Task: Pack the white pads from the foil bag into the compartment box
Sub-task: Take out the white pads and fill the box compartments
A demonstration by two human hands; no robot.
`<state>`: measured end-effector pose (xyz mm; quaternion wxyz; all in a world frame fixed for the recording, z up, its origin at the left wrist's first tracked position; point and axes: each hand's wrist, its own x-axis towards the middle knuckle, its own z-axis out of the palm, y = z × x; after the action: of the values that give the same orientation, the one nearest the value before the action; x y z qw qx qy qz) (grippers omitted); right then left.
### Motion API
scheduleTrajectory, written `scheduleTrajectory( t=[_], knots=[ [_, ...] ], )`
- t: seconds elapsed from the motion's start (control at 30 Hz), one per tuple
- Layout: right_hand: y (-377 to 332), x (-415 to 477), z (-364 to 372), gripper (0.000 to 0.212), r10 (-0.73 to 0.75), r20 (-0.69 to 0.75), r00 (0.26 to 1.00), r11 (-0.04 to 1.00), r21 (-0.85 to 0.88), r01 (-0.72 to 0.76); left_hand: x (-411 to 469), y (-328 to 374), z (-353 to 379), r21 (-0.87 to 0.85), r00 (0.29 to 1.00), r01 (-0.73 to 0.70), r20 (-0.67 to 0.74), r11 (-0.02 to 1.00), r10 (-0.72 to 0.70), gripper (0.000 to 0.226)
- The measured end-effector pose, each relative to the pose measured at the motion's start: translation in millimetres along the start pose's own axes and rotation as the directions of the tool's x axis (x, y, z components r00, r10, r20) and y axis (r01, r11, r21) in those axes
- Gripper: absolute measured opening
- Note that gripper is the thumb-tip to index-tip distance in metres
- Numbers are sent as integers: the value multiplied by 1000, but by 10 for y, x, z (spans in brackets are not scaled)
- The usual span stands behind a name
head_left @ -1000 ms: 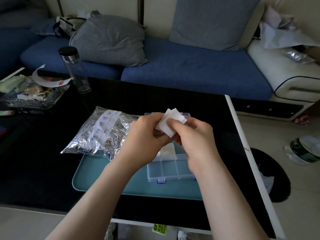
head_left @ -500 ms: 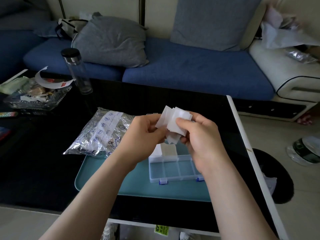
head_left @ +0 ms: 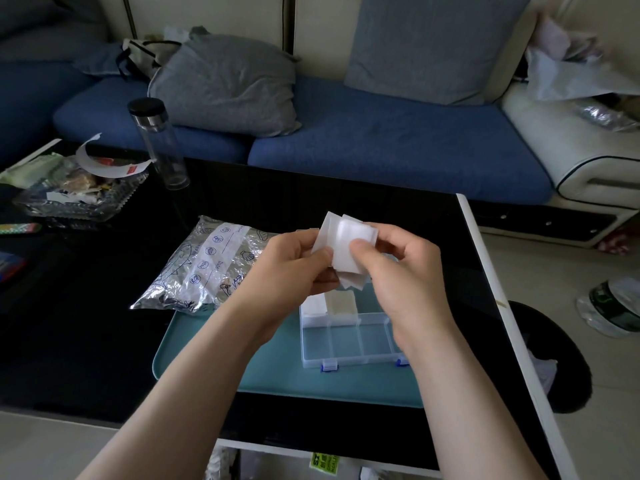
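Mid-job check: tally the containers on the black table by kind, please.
Foil bag: 1
Compartment box: 1
Teal tray: 1
Clear bottle: 1
Glass dish: 1
Total: 5

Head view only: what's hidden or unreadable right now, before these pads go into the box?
- Pad count: the white pads overlap, and the left hand and right hand pinching them cover their lower edges.
- Compartment box: its far row and right end sit behind both hands.
- Foil bag: its right end is behind the left hand, so its opening and contents are unseen.
- Bag label: print too small to read.
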<state>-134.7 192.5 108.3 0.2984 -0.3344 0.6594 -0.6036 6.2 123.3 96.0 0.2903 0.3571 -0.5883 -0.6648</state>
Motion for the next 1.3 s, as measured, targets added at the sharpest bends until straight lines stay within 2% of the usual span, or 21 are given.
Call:
scheduleTrajectory(
  t=[0.3,0.47,0.7,0.9,1.03,1.17,1.3],
  knots=[
    [89,17,19,25,-156,-42,987,973,-178,147,29,-25,12,64,1000,21,-6,998,-21,35],
    [107,35,35,22,-169,-79,982,970,-191,151,28,-36,18,66,1000,-8,-16,998,9,33],
    [117,46,42,14,-180,-52,982,960,-228,164,42,-48,15,75,1000,-4,-12,997,5,33],
    [87,20,34,14,-237,-65,969,944,-252,213,28,-41,6,3,1000,-3,1,1000,3,33],
    [82,25,6,10,-143,-80,987,977,-168,128,27,-40,-25,-44,999,10,-33,999,-12,31],
    [18,22,-8,8,47,-75,996,998,43,-43,29,-40,-38,-78,998,28,-57,997,-32,28],
    [-50,35,-13,9,178,53,983,957,222,-185,23,-27,-22,-53,999,16,-29,998,-18,27]
  ],
)
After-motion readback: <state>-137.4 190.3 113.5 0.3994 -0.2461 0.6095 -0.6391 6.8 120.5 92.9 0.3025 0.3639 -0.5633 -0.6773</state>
